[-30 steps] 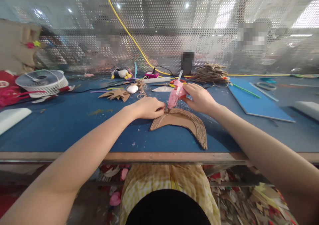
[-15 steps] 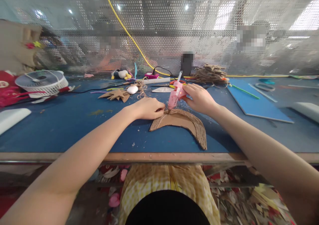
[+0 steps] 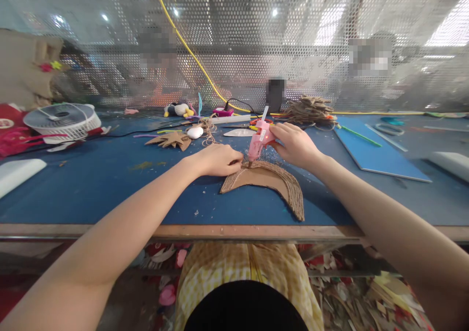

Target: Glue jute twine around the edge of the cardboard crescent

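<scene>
Evidently little here can be read. Glue gun [image 3: 257, 146], pink, carries a pale label [image 3: 263, 134]; its print is too small. Far left, a red item [image 3: 10, 113] bears a pale round mark, illegible, and runs out of view. Right hand [image 3: 296, 144] wrapped around the gun's handle, fingers partly hidden behind it. Left hand [image 3: 219, 159] curled narrow at the far left edge of the crescent [image 3: 256, 176]; fingertips obscured, so cannot tell what they pinch. Crescent: cardboard with corded border, lying flat near the middle of the blue table [image 3: 110, 189]. Nozzle [image 3: 250, 164] at its far edge; contact unclear. Pale blocks cut off left [image 3: 18, 175] and right. Beyond the mesh [image 3: 234, 62], shapes blurred.
</scene>
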Demonstrator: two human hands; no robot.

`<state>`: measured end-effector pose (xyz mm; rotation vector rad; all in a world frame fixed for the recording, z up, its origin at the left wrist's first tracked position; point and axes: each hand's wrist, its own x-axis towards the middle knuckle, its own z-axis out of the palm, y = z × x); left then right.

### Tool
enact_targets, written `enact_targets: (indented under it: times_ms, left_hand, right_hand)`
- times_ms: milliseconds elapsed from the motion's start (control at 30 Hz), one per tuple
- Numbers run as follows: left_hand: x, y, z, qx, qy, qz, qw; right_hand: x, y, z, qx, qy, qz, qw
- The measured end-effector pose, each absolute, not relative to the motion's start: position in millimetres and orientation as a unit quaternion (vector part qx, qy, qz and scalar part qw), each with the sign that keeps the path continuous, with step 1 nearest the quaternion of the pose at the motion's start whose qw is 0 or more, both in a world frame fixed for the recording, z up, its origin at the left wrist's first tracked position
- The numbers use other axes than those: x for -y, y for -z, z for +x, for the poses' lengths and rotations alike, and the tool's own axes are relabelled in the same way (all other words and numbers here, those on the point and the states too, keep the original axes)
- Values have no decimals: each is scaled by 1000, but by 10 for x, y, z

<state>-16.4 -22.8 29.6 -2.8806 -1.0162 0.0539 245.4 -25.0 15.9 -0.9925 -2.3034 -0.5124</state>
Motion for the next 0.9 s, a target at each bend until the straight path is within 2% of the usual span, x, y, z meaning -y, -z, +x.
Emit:
enact_targets:
  times_ms: [900]
  left_hand:
    - [230,-300,-170,332,-14,-943,22]
  right_hand:
    - [265,-203,2494,861,247,-350,275]
